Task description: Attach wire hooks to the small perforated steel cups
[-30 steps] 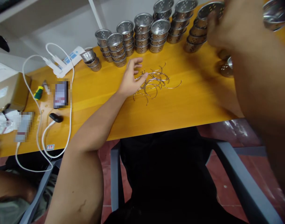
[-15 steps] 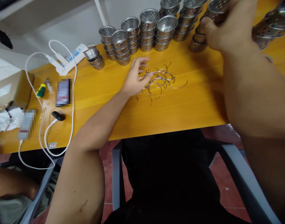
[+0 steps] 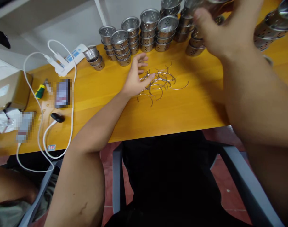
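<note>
My left hand (image 3: 135,80) lies at the left side of a loose pile of thin curved metal wires (image 3: 161,80), its fingers apart and nothing plainly gripped. Up at the right, my right hand (image 3: 225,39) is closed around a perforated metal cup (image 3: 212,7), which is blurred and partly cut off by the top edge. Directly below that cup stands a tilted-looking stack of perforated cups (image 3: 195,47), half covered by my thumb and palm. More cup stacks (image 3: 167,31) stand in a row behind the wires.
At the left are a white power strip (image 3: 73,60) with cables, a phone (image 3: 63,93), a green-yellow screwdriver (image 3: 40,91), a black plug-like piece (image 3: 57,117) and a cardboard box (image 3: 13,91). More cups (image 3: 273,28) lie far right. Another person's arm (image 3: 14,186) shows lower left.
My right hand has raised the metal cup up and slightly left, off the stack beneath it. My left hand stays by the wires, and the view has shifted slightly.
</note>
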{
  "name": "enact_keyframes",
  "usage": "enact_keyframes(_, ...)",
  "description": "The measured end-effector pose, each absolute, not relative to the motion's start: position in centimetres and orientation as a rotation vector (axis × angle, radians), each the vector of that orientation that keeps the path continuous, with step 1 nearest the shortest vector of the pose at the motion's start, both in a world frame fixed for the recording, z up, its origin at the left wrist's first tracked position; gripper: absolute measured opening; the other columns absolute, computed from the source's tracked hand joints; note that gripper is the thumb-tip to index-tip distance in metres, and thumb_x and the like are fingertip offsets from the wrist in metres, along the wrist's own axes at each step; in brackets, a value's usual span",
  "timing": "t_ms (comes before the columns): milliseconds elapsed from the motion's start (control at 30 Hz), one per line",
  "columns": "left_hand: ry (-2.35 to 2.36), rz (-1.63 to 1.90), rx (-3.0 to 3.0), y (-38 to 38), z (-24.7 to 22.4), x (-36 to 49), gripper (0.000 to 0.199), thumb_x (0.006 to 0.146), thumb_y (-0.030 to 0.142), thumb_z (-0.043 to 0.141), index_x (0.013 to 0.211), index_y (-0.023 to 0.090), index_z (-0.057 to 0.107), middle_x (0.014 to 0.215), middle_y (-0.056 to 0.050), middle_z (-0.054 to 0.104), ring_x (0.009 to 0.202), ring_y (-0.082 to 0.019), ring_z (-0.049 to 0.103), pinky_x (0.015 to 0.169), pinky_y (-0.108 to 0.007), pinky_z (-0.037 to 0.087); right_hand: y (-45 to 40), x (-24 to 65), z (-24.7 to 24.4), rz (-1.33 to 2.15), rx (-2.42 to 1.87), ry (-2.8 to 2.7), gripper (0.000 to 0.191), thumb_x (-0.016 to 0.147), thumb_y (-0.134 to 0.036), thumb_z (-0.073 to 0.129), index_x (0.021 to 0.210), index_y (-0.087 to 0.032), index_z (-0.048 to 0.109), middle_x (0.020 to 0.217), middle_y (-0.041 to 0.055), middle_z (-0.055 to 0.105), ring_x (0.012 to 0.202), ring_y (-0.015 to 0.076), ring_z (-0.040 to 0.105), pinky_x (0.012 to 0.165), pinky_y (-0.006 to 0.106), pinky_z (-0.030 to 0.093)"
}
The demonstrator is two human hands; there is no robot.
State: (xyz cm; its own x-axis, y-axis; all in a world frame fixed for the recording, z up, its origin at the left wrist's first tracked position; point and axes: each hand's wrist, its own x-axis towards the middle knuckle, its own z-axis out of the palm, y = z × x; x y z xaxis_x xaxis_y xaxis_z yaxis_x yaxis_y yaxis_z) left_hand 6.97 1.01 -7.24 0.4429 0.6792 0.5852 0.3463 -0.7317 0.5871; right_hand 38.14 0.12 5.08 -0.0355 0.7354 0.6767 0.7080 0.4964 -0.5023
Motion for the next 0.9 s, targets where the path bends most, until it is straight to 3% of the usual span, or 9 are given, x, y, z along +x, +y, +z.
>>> enact_keyframes(67, 0.852, 1.164, 2.373, 0.9, -7.0, 7.0, 0.092, 0.106, 0.077, 0.050, 0.170, 0.040, -0.004, 0.165, -0.014, 0.040, 0.141, -0.028, 0.059, 0.110, -0.045, 0.056, -1.2, 35.9, 5.7, -0.048, -0.994, -2.022, 0.064, 0.102, -0.081, 0.068, 0.108, -0.017, 0.067, 0.115, 0.0122, 0.066, 0.124, 0.0327, 0.062, 0.108, 0.049, 0.048)
enact_keyframes(133, 0.810, 1.149, 2.420, 0.9, -7.0, 7.1, 0.097, 0.106, 0.077, 0.050, 0.170, 0.039, -0.011, 0.166, -0.014, 0.039, 0.148, -0.030, 0.056, 0.117, -0.048, 0.053, -2.4, 33.4, 5.8, 0.043, -0.879, -2.230, 0.070, 0.101, -0.088, 0.063, 0.100, -0.018, 0.065, 0.107, 0.0126, 0.066, 0.110, 0.0333, 0.066, 0.095, 0.049, 0.054)
enact_keyframes(233, 0.789, 1.251, 2.384, 1.6, -7.4, 7.3, 0.095, 0.103, 0.081, 0.053, 0.170, 0.035, 0.004, 0.154, -0.012, 0.050, 0.146, -0.031, 0.059, 0.124, -0.051, 0.050, -3.7, 30.2, 5.7, 0.199, -0.908, -2.361, 0.057, 0.098, -0.080, 0.072, 0.100, -0.023, 0.066, 0.107, 0.0116, 0.066, 0.106, 0.0362, 0.065, 0.094, 0.054, 0.056)
enact_keyframes(300, 0.832, 1.327, 2.294, 2.3, -7.9, 7.3, 0.089, 0.101, 0.080, 0.057, 0.165, 0.034, 0.018, 0.144, -0.010, 0.058, 0.136, -0.030, 0.066, 0.121, -0.050, 0.053, -4.1, 29.2, 5.8, 0.369, -1.015, -2.382, 0.042, 0.097, -0.072, 0.078, 0.113, -0.034, 0.069, 0.117, 0.0069, 0.069, 0.113, 0.0363, 0.063, 0.101, 0.054, 0.056)
enact_keyframes(367, 0.880, 1.361, 2.210, 2.8, -8.1, 7.1, 0.082, 0.101, 0.075, 0.063, 0.161, 0.035, 0.026, 0.142, -0.009, 0.060, 0.134, -0.029, 0.068, 0.119, -0.048, 0.056, -4.0, 29.2, 5.9, 0.514, -1.035, -2.339, 0.041, 0.097, -0.067, 0.080, 0.126, -0.041, 0.066, 0.127, 0.0020, 0.069, 0.113, 0.0344, 0.063, 0.102, 0.051, 0.055)
enact_keyframes(500, 0.903, 1.334, 2.186, 2.6, -7.3, 6.8, 0.085, 0.098, 0.063, 0.075, 0.163, 0.040, 0.025, 0.152, -0.009, 0.056, 0.144, -0.029, 0.062, 0.123, -0.046, 0.054, -3.0, 30.2, 5.3, 0.614, -0.934, -2.202, 0.039, 0.098, -0.066, 0.080, 0.111, -0.031, 0.068, 0.109, 0.0029, 0.072, 0.092, 0.0283, 0.067, 0.084, 0.044, 0.055)
enact_keyframes(600, 0.913, 1.288, 2.213, 2.1, -6.5, 6.7, 0.093, 0.094, 0.063, 0.082, 0.164, 0.039, 0.025, 0.152, -0.009, 0.057, 0.144, -0.029, 0.063, 0.124, -0.046, 0.054, -2.8, 30.4, 4.3, 0.618, -0.917, -2.168, 0.040, 0.095, -0.065, 0.085, 0.100, -0.029, 0.067, 0.107, 0.0037, 0.071, 0.089, 0.0266, 0.066, 0.081, 0.042, 0.055)
enact_keyframes(767, 0.927, 1.347, 2.107, 2.8, -7.1, 6.7, 0.086, 0.089, 0.081, 0.076, 0.152, 0.038, 0.038, 0.143, -0.008, 0.063, 0.132, -0.027, 0.070, 0.115, -0.045, 0.059, -2.2, 30.8, 2.9, 0.685, -0.852, -2.093, 0.055, 0.095, -0.067, 0.086, 0.128, -0.030, 0.062, 0.133, 0.0068, 0.069, 0.095, 0.0233, 0.067, 0.082, 0.038, 0.057)
enact_keyframes(900, 1.001, 1.420, 1.962, 4.1, -8.1, 6.5, 0.091, 0.080, 0.093, 0.073, 0.141, 0.032, 0.044, 0.135, -0.010, 0.066, 0.125, -0.027, 0.070, 0.115, -0.048, 0.056, -1.0, 32.7, 1.8, 0.608, -1.103, -2.342, 0.074, 0.082, -0.071, 0.096, 0.132, -0.025, 0.066, 0.132, 0.0119, 0.066, 0.092, 0.0262, 0.067, 0.087, 0.045, 0.058)
